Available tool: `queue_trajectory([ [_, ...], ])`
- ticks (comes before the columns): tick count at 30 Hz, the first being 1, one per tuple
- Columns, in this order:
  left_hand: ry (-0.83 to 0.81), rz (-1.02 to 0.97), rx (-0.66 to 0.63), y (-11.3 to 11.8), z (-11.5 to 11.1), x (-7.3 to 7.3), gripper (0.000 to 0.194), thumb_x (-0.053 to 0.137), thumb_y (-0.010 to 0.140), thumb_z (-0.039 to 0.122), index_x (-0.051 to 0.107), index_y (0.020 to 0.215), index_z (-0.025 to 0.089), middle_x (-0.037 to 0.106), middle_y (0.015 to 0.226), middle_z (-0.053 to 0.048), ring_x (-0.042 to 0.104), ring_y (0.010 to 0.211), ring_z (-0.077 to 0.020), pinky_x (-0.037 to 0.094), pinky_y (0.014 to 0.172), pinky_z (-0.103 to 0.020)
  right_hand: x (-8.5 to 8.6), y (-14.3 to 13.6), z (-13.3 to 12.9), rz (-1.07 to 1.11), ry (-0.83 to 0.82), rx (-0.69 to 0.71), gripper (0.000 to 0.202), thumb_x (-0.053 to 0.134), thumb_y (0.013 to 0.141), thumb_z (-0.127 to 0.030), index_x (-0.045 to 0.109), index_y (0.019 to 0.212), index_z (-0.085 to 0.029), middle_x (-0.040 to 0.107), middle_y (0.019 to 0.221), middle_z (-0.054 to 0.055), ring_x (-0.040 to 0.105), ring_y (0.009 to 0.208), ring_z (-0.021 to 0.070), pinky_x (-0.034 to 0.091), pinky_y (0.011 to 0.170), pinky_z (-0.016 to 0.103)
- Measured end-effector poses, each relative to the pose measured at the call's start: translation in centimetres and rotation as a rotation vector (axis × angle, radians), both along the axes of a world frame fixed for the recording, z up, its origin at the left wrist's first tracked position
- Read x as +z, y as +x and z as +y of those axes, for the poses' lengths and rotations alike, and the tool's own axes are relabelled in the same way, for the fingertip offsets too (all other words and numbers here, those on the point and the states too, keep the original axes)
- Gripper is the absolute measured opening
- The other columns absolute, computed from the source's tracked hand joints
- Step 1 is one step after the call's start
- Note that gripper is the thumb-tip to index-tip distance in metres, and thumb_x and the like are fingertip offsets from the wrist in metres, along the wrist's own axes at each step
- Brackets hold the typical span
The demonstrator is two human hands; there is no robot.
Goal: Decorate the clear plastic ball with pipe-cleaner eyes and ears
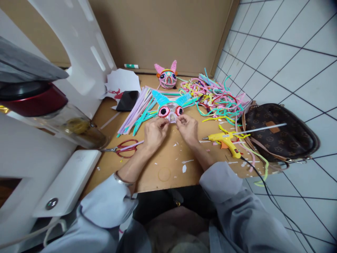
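Note:
A small animal-face craft (172,109) with bright blue ears, dark round eyes ringed in red and pink, and a pale clear-looking middle is at the center of the table. My left hand (156,133) pinches at its lower left edge, with thumb and forefinger together. From the other side, my right hand (187,128) pinches at its lower right edge. A pale pink strip, seemingly a pipe cleaner (172,121), runs along the snout between both sets of fingertips. Exactly where the fingers grip is partly hidden.
Behind stands a finished-looking pink-eared face (167,78). Straight pipe cleaners (137,109) lie left, a tangled heap (216,96) right. Red-handled scissors (126,148), a black phone (127,101), a yellow glue gun (226,141), a brown bag (281,133) and a glass jar (79,126) surround the hands.

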State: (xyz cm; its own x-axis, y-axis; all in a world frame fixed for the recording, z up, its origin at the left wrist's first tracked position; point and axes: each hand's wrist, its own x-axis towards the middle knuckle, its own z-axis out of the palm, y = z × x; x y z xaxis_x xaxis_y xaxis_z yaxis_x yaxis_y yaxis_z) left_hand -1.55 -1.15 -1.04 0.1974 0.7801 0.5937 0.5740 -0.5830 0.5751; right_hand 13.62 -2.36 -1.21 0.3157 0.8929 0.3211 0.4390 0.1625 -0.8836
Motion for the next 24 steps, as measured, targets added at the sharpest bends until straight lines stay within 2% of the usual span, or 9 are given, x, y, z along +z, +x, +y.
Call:
queue_trajectory([
  [8,0.086,0.079,0.009,0.03,-0.04,-0.13,0.021,0.059,0.085,0.016,0.079,0.085,0.015,0.072,0.076,-0.007,0.063,0.068,-0.0181,0.048,0.066,-0.028,0.78,-0.36,-0.40,-0.004,-0.040,-0.009,0.010,0.058,0.078,-0.026,0.057,0.068,-0.024,0.058,0.057,-0.004,0.059,0.055,0.0153,0.047,0.059,0.026],
  [16,0.125,0.043,-0.020,0.01,-0.06,-0.30,0.023,0.058,0.087,0.016,0.080,0.089,0.014,0.073,0.076,-0.007,0.063,0.068,-0.0173,0.049,0.067,-0.027,0.43,-0.55,-0.03,0.056,-0.032,-0.046,0.009,0.058,0.078,-0.026,0.058,0.069,-0.024,0.059,0.058,-0.005,0.063,0.058,0.0150,0.049,0.061,0.025],
  [24,0.033,-0.024,0.014,0.32,-0.61,0.31,0.020,0.060,0.085,0.018,0.080,0.087,0.015,0.074,0.079,-0.007,0.064,0.066,-0.0159,0.050,0.067,-0.026,0.53,-0.63,-0.08,0.090,-0.046,-0.049,0.011,0.059,0.080,-0.026,0.060,0.069,-0.024,0.060,0.060,-0.005,0.063,0.057,0.0136,0.048,0.057,0.023],
])
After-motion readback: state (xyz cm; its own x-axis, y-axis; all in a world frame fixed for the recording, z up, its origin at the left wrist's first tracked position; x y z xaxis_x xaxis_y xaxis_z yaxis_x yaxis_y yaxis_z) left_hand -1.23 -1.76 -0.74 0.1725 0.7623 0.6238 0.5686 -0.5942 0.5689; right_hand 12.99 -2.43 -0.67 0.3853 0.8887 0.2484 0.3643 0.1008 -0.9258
